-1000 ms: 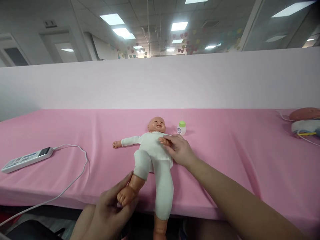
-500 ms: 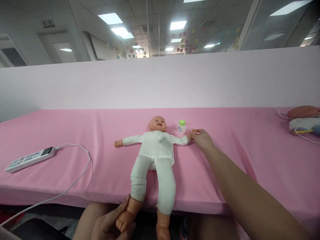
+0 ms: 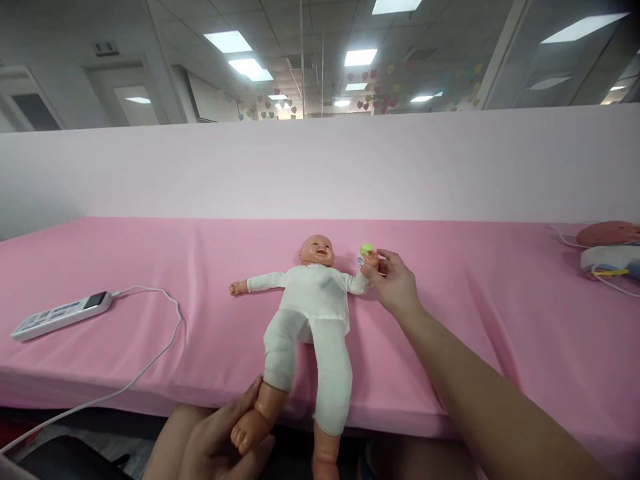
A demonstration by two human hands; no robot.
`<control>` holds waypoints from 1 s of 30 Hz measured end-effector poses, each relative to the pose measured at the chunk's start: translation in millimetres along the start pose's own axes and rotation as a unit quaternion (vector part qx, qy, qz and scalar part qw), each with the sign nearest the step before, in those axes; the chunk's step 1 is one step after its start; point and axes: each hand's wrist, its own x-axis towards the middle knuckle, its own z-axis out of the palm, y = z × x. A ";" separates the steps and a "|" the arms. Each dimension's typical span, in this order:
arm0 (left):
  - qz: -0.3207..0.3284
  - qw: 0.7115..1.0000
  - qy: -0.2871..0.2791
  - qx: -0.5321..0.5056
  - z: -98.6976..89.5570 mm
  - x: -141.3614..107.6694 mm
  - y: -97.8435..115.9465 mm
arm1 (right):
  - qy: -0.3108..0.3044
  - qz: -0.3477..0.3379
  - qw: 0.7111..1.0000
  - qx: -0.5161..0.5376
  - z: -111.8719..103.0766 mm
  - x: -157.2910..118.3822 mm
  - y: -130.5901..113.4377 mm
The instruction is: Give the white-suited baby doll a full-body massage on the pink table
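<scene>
fingers closed on the doll [image 3: 316,292] at two ends

with my left hand [image 3: 213,443] i grip one foot [image 3: 253,425]. the body lies face-up on the pink cloth [image 3: 430,257], feet past its edge; a hard tug could drag it off. the small jar [image 3: 361,261], green lid [image 3: 367,248] on, is partly hidden, its contents unreadable. my right hand [image 3: 399,287] pinches the doll's hand [image 3: 371,259] right by it; a careless swing could tip it.

Glossy plastic doll head [image 3: 317,250], matt white cloth outfit [image 3: 319,290]
</scene>
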 end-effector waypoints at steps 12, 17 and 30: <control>0.006 0.997 0.027 -0.071 29.8 77.0 15.5 | -0.260 -0.386 0.882 -0.067 23.1 -39.7 -33.3; -0.026 0.994 0.028 -0.101 44.1 92.7 14.9 | -0.278 -0.365 0.885 -0.070 24.9 -40.5 -31.7; -0.020 0.997 0.044 -0.058 15.6 31.0 -2.3 | -0.079 -0.036 0.996 0.033 1.1 -9.8 -2.8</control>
